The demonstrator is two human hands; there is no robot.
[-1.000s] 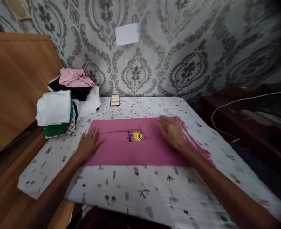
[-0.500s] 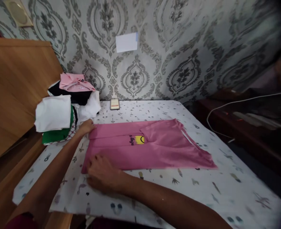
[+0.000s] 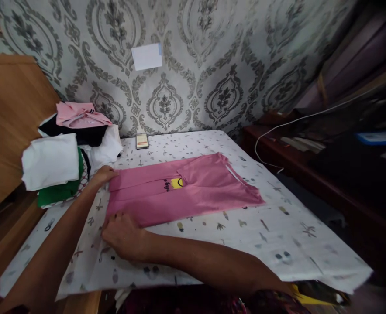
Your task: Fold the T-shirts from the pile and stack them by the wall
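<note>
Pink shirt (image 3: pixel 183 198) lies flat, softly creased; both hands (image 3: pixel 104 174) (image 3: pixel 124 235) grip its hem corners.

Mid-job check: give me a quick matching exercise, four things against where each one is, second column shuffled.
Things
1. left hand
2. right hand
3. light-pink garment
4. white sheet

Places
A. at the near hem corner of the pink T-shirt
B. on the patterned wallpaper
C. at that T-shirt's far hem corner
D. on top of the black garment

Pairs: 1-C, 2-A, 3-D, 4-B
</note>
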